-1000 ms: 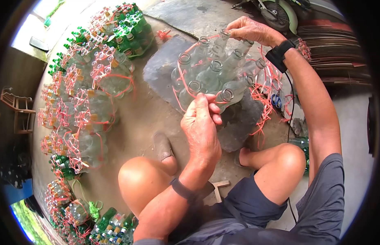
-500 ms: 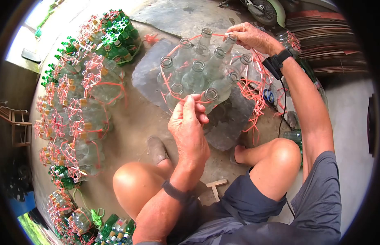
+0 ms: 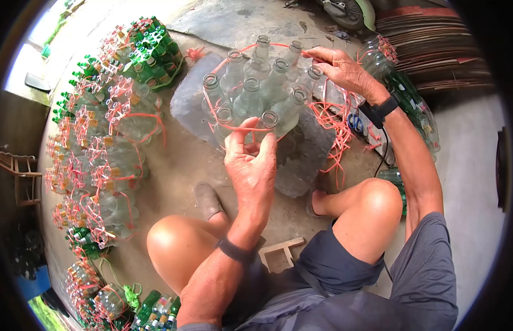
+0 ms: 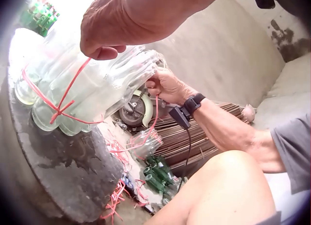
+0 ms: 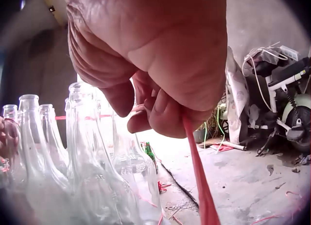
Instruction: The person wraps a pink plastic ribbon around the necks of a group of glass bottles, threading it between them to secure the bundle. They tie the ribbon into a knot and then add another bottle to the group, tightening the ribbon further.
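A cluster of clear glass bottles [image 3: 251,99] stands upright on a dark slab [image 3: 309,157], with a pink strap [image 3: 278,44] looped round the necks. My left hand [image 3: 250,168] holds the strap at the near side, index finger and thumb apart beside a neck. At the far right necks, my right hand [image 3: 347,73] pinches the strap; in the right wrist view a pink length [image 5: 198,176] hangs from its curled fingers. Lower down, a crossed pink tie [image 4: 59,110] binds the bottles in the left wrist view. The left fingertips are partly hidden there.
Bundles of clear bottles [image 3: 115,160] and green bottles [image 3: 154,52] line the left side. Loose pink straps [image 3: 336,124] and blue-handled scissors [image 3: 354,122] lie right of the slab. Stacked boards [image 3: 422,49] and a motorbike wheel [image 3: 347,12] are behind; a wooden stool [image 3: 281,248] is between the legs.
The bottles sit further left in the head view as it shifts. My left thumb and index finger have spread apart; my right hand has moved from one neck towards the nearer one beside it.
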A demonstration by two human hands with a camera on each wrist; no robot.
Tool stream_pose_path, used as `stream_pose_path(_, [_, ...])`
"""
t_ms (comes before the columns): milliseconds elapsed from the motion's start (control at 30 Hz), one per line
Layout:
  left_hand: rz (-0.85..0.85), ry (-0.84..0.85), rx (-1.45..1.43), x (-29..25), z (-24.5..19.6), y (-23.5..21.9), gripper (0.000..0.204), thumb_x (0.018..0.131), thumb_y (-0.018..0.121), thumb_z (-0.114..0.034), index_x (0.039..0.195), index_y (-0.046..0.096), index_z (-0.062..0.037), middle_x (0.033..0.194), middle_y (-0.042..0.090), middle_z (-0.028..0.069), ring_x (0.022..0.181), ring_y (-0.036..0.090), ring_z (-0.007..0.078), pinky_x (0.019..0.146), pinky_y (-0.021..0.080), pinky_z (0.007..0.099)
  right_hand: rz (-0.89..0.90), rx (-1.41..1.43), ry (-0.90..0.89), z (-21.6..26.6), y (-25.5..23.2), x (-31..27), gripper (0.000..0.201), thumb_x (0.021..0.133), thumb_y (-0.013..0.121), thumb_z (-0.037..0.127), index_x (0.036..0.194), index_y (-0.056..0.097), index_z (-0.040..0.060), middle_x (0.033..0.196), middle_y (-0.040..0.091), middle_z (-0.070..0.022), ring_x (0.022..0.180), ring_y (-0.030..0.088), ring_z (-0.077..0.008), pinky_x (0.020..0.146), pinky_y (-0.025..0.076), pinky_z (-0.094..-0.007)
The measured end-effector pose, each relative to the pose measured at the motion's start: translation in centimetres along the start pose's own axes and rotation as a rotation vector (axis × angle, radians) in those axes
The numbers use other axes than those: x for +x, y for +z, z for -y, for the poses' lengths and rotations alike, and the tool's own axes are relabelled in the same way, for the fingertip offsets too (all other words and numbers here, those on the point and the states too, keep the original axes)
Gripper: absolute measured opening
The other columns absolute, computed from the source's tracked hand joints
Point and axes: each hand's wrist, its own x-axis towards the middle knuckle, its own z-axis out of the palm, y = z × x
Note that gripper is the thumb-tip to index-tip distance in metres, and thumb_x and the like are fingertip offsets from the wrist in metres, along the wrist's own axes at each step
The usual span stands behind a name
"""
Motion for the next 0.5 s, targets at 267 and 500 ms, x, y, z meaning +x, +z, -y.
stream_pose_path(267, [0.018,0.064,0.003,0.4,1.0,0.2,0.037,0.091,0.072,-0.003,0.127,0.064,-0.0012,0.107,0.056,0.0045,0.071,0.059,0.0064,0.058,0.048,0.023,0.139,-0.084,0.053,2.2,-1.2,-1.8,0.055,0.087,0.073,0.014,0.14,0.061,0.002,0.106,0.061,-0.0017,0.09,0.051,-0.012,0.082,0.046,-0.0274])
stream_pose_path(500, [0.037,0.035,0.038,0.3,0.3,0.7,0.044,0.093,0.071,-0.002,0.135,0.059,-0.0018,0.08,0.065,0.0021,0.065,0.056,0.005,0.056,0.043,0.0219,0.089,-0.073,-0.017,1.5,-0.7,-1.8,0.059,0.087,0.085,0.032,0.133,0.066,0.0013,0.083,0.048,0.0032,0.077,0.045,-0.0086,0.066,0.042,-0.0273])
